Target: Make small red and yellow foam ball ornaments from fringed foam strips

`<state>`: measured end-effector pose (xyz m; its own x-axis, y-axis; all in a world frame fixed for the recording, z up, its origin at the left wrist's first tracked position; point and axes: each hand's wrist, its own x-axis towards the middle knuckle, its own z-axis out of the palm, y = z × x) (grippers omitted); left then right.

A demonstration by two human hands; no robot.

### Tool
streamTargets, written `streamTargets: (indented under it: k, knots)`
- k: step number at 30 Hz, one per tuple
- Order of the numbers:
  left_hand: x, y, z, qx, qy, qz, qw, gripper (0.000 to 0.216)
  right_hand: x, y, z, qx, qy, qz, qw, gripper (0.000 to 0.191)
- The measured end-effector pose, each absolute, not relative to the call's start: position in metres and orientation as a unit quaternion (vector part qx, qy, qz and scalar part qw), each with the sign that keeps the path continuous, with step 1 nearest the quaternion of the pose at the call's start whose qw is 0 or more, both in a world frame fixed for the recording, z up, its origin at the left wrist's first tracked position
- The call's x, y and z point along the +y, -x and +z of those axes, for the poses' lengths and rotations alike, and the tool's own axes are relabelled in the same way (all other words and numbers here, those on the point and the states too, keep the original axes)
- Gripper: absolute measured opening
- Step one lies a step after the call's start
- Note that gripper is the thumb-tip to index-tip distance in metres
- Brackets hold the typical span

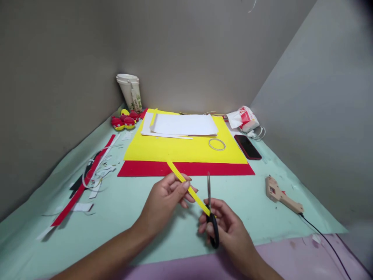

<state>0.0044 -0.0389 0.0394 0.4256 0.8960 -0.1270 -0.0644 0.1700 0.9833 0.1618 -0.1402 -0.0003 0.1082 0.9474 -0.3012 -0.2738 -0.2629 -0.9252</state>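
White cup (128,90): tall, round; can't quite see inside.
Left hand (163,195): pinching the bumpy yellow strip (198,200) above the counter (247,194).
Right hand (229,223): holding pointy scissors (209,194) at the strip's near end.

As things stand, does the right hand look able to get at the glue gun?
Probably yes: the way across the green sheet to the glue gun looks free. The right hand holds scissors, though, so it would likely need to put them down first.
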Motion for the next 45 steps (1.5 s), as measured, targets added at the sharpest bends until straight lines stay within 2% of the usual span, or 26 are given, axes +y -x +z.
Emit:
streamTargets:
  k: [7, 13, 21, 31, 45]
  knots:
    - [-0.049, -0.035, 0.033, 0.364, -0.548, 0.334, 0.674, 0.024, -0.136, -0.175, -0.001, -0.321, 0.575, 0.54, 0.525, 0.058]
    - [-0.061, -0.036, 0.027, 0.366, -0.563, 0.32, 0.668, 0.016, -0.139, -0.169, -0.006, -0.334, 0.557, 0.55, 0.525, 0.054]
    - [-0.075, -0.036, 0.015, 0.369, -0.559, 0.332, 0.664, 0.019, -0.143, -0.167, -0.007, -0.337, 0.548, 0.55, 0.533, 0.058]
    - [-0.081, -0.024, 0.016, 0.434, -0.54, 0.404, 0.597, 0.023, -0.151, -0.171, -0.022, -0.381, 0.516, 0.553, 0.531, 0.042]
    - [-0.063, -0.011, 0.035, 0.485, -0.556, 0.373, 0.563, 0.023, -0.155, -0.171, -0.015, -0.467, 0.539, 0.516, 0.474, 0.037]
